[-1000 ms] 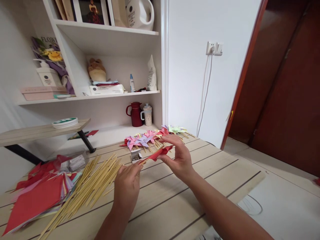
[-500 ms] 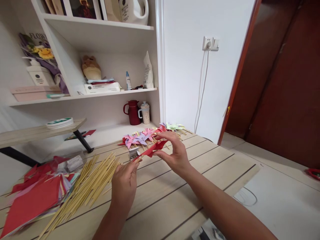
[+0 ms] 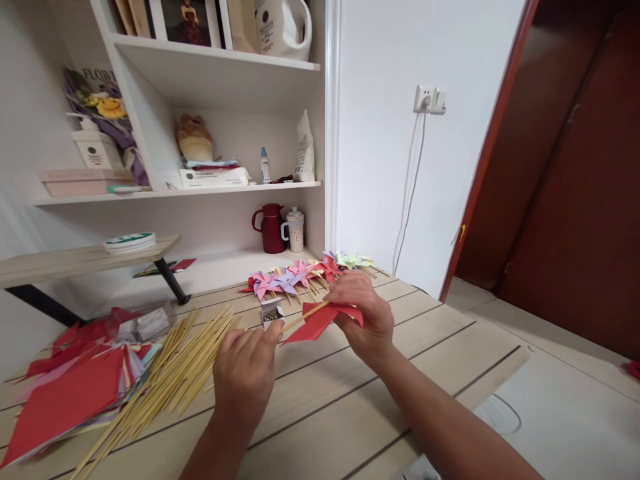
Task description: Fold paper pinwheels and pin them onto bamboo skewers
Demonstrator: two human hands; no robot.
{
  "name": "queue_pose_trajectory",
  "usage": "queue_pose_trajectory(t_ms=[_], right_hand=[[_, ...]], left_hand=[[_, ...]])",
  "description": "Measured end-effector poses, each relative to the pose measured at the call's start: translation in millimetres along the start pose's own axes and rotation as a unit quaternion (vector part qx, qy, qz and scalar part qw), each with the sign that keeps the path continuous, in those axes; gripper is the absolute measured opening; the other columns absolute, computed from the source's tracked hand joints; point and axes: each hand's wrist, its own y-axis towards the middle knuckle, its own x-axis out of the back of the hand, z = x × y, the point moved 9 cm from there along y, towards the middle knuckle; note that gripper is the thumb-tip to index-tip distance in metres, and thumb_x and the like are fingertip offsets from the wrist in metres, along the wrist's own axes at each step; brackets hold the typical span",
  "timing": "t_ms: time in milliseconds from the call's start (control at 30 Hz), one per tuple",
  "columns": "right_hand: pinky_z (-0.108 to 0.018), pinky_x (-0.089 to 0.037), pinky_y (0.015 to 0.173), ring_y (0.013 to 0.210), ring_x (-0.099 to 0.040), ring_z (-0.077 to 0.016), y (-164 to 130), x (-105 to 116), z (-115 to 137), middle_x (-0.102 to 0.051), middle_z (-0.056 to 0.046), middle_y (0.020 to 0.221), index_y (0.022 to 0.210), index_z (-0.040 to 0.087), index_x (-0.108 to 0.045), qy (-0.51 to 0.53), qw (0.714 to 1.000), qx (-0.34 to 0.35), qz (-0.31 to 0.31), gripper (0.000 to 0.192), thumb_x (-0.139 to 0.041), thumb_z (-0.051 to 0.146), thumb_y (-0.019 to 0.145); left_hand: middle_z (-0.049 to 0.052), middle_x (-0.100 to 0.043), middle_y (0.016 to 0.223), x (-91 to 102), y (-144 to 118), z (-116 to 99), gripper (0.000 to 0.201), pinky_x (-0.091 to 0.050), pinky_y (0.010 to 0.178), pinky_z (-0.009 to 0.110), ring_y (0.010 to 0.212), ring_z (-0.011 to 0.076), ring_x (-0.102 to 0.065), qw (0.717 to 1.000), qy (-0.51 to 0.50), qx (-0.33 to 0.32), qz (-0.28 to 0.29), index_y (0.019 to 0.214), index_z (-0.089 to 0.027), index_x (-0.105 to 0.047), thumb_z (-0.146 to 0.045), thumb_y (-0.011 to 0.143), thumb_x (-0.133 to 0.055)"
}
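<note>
My left hand (image 3: 247, 370) is closed around the lower part of a thin wooden stick (image 3: 303, 316), which slants up to the right. At the stick's upper end, my right hand (image 3: 367, 317) pinches a red paper pinwheel (image 3: 320, 323), its fingers over the stick and its thumb beneath the paper. The pinwheel's folds hang below the stick, and its centre is hidden by my fingers. Just beyond my left hand stands a small open box (image 3: 273, 313) of tiny metal pieces. Several paper pinwheels (image 3: 287, 280) on sticks lie in a row behind my hands.
A heap of loose wooden sticks (image 3: 165, 380) lies on the left of the table (image 3: 320, 413). Beside it are red paper sheets (image 3: 70, 407) on other coloured ones. A low wooden stand (image 3: 65, 263) is behind them. A dark red jug (image 3: 273, 229) and a cup (image 3: 295, 231) stand under the shelves.
The red pinwheel has turned, so its face and the stick show more. My right hand has shifted right and lower, its fingers now folded over the stick. The view has tilted slightly.
</note>
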Motion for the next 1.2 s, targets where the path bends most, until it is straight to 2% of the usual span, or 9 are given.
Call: queue_pose_trajectory(t_ms=[200,467,600,933,1200], right_hand=[[-0.048,-0.053,0.085,0.078,-0.069,-0.0222,0.4,0.5,4.8,-0.074,-0.001,0.082,0.105,0.030,-0.067,0.002,1.000,0.021,0.003,0.020,-0.071,0.018,0.088],[-0.048,-0.054,0.084,0.080,-0.069,-0.0231,-0.2,3.0,5.3,-0.075,-0.001,0.084,0.115,0.033,-0.068,-0.016,1.000,0.007,0.003,0.027,-0.068,0.020,0.091],[-0.048,-0.053,0.083,0.078,-0.068,-0.0223,2.4,3.2,9.9,-0.073,-0.002,0.086,0.109,0.032,-0.071,-0.029,0.999,0.020,0.006,0.022,-0.067,0.019,0.091],[-0.047,-0.050,0.087,0.074,-0.067,-0.0210,3.0,3.6,11.8,-0.071,-0.001,0.079,0.096,0.028,-0.069,-0.063,0.998,0.016,0.009,0.011,-0.069,0.019,0.089],[-0.048,-0.048,0.089,0.074,-0.066,-0.0209,1.0,3.9,7.3,-0.070,0.001,0.077,0.095,0.028,-0.070,-0.066,0.998,-0.002,0.017,0.013,-0.070,0.018,0.088]], left_hand=[[0.000,-0.068,0.068,1.9,-0.3,-4.5,0.022,-0.042,0.070,0.033,0.062,0.0147,-0.064,1.000,0.014,-0.021,-0.005,0.114,-0.011,-0.063,-0.003,0.095,-0.054],[-0.001,-0.069,0.071,6.3,0.3,-5.3,0.030,-0.044,0.071,0.033,0.065,0.0145,-0.065,0.999,0.014,-0.027,-0.009,0.119,-0.016,-0.064,-0.004,0.095,-0.052],[0.001,-0.069,0.070,6.2,2.1,-7.5,0.025,-0.044,0.071,0.034,0.064,0.0146,-0.064,0.999,0.021,-0.036,-0.009,0.115,-0.013,-0.063,-0.003,0.096,-0.052],[-0.001,-0.068,0.069,7.7,1.1,-7.4,0.025,-0.044,0.072,0.033,0.064,0.0141,-0.063,0.998,0.044,-0.041,-0.017,0.116,-0.015,-0.063,-0.003,0.095,-0.053],[0.002,-0.069,0.070,5.2,-0.1,-8.2,0.021,-0.043,0.069,0.034,0.062,0.0148,-0.062,0.999,0.027,-0.040,-0.021,0.114,-0.010,-0.063,-0.004,0.096,-0.057]])
